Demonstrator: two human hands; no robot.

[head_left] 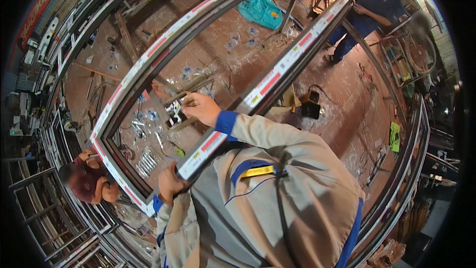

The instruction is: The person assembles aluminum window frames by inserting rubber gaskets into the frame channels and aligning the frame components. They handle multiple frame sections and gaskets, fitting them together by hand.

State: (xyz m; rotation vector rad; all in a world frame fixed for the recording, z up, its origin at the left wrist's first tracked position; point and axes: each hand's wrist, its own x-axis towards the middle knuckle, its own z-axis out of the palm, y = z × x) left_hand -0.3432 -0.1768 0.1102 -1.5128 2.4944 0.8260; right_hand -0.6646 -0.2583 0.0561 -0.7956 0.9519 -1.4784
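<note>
A large rectangular metal frame (271,80), its faces covered in white and red protective film, lies in front of me. My left hand (171,183) is closed round the near rail, close to the frame's lower left corner. Reaching over that rail into the frame's opening, my right hand (201,108) has its fingers bent and pinched together. What they hold, if anything, is too small to make out. Just beside the fingertips, a small black-and-white item (174,113) rests between wooden strips below.
Under the frame, silvery metal pieces (146,163) and plastic scraps litter the reddish floor. A teal bag (261,10) lies farther off. One person (372,7) stands by the far right corner; another (89,181) crouches at the left. More metal frames (396,203) lean along both sides.
</note>
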